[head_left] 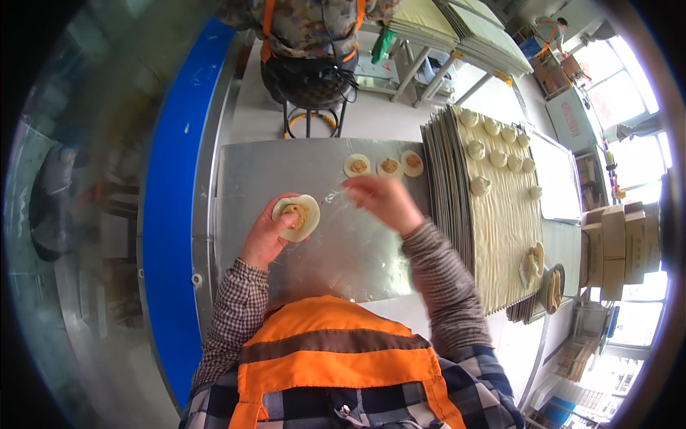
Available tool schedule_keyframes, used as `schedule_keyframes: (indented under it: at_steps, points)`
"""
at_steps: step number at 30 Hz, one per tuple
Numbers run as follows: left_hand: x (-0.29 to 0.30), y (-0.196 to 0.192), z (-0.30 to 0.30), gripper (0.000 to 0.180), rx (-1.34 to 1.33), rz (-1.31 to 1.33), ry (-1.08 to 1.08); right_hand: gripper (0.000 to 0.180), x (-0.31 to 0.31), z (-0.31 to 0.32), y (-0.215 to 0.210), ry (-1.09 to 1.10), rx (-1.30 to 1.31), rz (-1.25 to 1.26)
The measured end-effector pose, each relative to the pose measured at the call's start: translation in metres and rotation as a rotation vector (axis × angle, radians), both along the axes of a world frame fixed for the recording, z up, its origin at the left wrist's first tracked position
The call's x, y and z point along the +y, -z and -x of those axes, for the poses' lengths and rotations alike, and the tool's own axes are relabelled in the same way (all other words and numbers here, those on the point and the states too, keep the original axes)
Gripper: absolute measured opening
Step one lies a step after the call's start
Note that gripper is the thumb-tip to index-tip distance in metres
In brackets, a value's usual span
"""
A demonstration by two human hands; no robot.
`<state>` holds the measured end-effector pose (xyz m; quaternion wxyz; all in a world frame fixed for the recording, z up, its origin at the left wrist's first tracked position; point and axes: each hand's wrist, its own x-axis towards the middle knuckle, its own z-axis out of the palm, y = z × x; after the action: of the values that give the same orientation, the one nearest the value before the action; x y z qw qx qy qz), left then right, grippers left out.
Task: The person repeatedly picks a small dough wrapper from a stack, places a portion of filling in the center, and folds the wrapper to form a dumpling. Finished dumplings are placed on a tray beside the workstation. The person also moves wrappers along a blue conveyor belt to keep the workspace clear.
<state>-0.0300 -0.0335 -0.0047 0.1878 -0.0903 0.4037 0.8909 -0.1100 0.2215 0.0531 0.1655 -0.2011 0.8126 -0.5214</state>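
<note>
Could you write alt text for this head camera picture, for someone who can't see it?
A person's left hand cups a round dough wrapper with filling, while the right hand hangs blurred above a metal table. Three more filled wrappers lie ahead; shaped dumplings sit on stacked trays to the right.

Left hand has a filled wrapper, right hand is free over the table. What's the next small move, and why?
Probably bring the right hand across to the dumpling wrapper and start folding its edge over. The wrapper lies open in the left hand with filling showing in its middle, and the right hand hovers empty and blurred above the metal table.
</note>
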Motion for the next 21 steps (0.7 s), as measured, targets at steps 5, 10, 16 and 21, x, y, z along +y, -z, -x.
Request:
schedule_keyframes:
  at_steps: [5, 10, 16, 21]
  points:
    - [-0.028, -0.026, -0.024, 0.055, 0.072, 0.153, 0.017, 0.021, -0.085, -0.036, 0.006, 0.013, -0.313, 0.123]
    - [-0.056, -0.034, -0.041, 0.052, 0.042, 0.284, 0.003, 0.015, -0.120, -0.058, -0.005, -0.052, 0.327, -0.062]
    - [-0.084, -0.033, -0.042, 0.042, 0.224, 0.710, 0.181, 0.014, -0.144, -0.061, -0.003, -0.020, 0.010, -0.048]
    - [-0.092, -0.043, -0.026, 0.042, 0.203, 0.698, 0.388, 0.016, -0.146, -0.068, -0.011, -0.060, 0.251, -0.089]
